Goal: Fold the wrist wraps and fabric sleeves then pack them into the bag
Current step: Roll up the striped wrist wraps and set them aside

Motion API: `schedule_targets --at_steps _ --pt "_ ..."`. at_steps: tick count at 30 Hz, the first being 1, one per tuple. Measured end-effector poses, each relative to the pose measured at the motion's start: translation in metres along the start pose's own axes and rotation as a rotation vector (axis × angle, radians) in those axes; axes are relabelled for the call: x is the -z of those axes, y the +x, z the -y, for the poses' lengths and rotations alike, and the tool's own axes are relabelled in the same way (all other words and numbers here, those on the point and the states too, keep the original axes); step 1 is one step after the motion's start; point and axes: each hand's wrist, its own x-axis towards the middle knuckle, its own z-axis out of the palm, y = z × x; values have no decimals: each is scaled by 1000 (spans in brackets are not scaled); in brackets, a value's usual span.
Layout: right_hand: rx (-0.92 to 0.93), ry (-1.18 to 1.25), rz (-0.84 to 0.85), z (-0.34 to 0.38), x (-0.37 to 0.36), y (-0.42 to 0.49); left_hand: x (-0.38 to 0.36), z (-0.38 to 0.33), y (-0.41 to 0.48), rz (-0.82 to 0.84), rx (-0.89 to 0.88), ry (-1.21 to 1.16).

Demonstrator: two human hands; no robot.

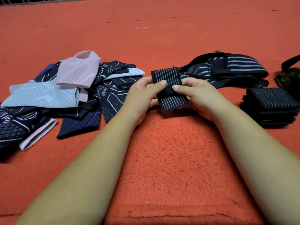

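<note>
A folded black wrist wrap [168,75] with thin grey stripes is held in the middle of the view, just above the orange carpet. My left hand [142,93] pinches its left side, thumb on top. My right hand [194,93] pinches its right side, thumb pressing the black band across its middle. Unfolded striped wraps [230,67] lie behind my right hand. A stack of folded black wraps [271,104] sits at the right. A heap of fabric sleeves [68,88] in pink, light blue and navy lies at the left.
Orange carpet [170,151] covers the whole floor. A dark furry object with a black strap [289,75] shows at the right edge, cut off by the frame. A fence-like strip runs along the top left edge.
</note>
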Motion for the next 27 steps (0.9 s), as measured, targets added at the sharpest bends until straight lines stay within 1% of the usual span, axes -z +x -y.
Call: schedule_targets --at_steps 2,5,7,10,12,14,19,21,24,27 --pt "13 22 -10 0 -1 0 0 2 0 30 1 34" --pt "-2 -13 7 0 -1 -1 2 6 2 2 -30 78" --pt "-42 0 6 2 -2 0 3 7 3 -15 -46 55" --pt "-104 158 -4 7 -1 1 2 5 4 -7 -26 -14" --pt "-136 259 9 10 1 0 2 3 4 -25 7 -18" --pt "-151 290 17 10 3 1 3 1 5 -54 36 -25" --pt "-10 151 -12 3 1 -7 3 3 4 -45 2 -86" --pt "46 76 -75 -1 -1 -11 2 7 3 -58 1 -56" --pt "87 -46 -187 1 -5 -18 -4 5 3 -110 43 67" --pt "121 -133 -227 15 -4 -32 -15 -5 -2 -105 63 65"
